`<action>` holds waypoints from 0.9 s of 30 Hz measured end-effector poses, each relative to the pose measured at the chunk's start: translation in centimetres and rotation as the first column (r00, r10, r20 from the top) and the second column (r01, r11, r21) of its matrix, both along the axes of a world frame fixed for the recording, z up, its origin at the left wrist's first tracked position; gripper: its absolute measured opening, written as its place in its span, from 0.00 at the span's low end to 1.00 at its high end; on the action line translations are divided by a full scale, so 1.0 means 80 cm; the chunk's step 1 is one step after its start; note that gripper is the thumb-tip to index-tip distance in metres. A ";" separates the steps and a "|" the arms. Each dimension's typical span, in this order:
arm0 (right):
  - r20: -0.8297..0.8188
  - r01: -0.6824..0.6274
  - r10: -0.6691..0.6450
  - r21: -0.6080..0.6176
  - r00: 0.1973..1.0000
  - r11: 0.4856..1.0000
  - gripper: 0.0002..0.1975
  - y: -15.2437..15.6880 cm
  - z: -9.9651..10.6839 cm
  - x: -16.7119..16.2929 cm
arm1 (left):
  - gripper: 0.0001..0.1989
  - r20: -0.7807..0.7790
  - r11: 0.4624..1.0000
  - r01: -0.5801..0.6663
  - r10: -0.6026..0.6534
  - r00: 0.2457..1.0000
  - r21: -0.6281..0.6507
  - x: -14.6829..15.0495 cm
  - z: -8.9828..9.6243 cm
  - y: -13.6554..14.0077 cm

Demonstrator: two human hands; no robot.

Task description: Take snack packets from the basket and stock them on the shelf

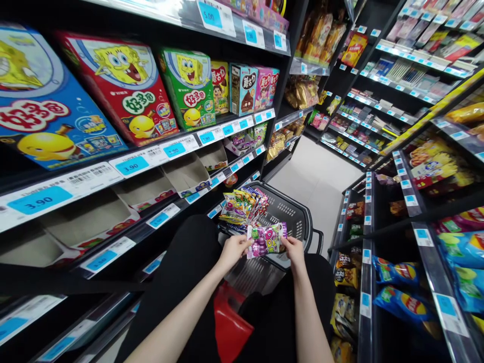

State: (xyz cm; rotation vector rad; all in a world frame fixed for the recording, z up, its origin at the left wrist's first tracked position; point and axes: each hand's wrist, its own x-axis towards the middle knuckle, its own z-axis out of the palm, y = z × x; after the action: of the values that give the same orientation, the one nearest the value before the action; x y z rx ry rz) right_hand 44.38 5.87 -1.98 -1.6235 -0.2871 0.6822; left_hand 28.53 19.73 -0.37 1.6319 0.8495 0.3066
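Note:
Stretched between both my hands is a purple and white candy bag (pixel 265 240), its printed front facing up. My left hand (pixel 233 252) pinches its left edge, and my right hand (pixel 294 250) grips the right edge. Just under and beyond the bag stands a dark grey shopping basket (pixel 291 212). A pile of colourful snack packets (pixel 242 206) lies in the basket's left part. Between my knees a red object (pixel 231 322) shows, probably part of a stool or handle; I cannot tell which.
Along the left runs a shelf with boxed snacks, such as a red box (pixel 126 88) and a green box (pixel 191 88). Below it are cardboard display trays (pixel 185 174). Chip bags (pixel 403 302) hang over the right shelves. Tiled floor (pixel 317 161) stretches ahead between the racks.

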 end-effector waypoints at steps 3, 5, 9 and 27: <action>0.051 0.011 -0.008 -0.051 0.999 0.999 0.15 -0.002 -0.009 0.006 | 0.19 -0.057 0.970 -0.008 0.023 0.998 0.244 -0.002 -0.002 0.004; 0.075 0.013 -0.007 -0.082 0.997 0.997 0.16 0.000 -0.014 0.006 | 0.19 -0.079 0.963 -0.016 0.038 0.996 0.268 -0.002 -0.002 0.006; 0.111 0.016 -0.003 -0.113 0.994 0.993 0.17 0.003 -0.015 0.002 | 0.19 -0.103 0.968 -0.030 0.057 0.993 0.249 -0.003 -0.004 0.007; 0.175 -0.088 0.061 0.150 0.983 0.985 0.15 0.000 0.013 -0.005 | 0.18 0.243 0.952 -0.165 0.229 0.943 -0.256 0.002 0.003 0.003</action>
State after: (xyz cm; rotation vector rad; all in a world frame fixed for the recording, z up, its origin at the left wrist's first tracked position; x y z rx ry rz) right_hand 44.00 5.91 -0.96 -1.5269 -0.5157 0.5638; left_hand 28.69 19.94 -0.10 1.2537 0.8078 0.5391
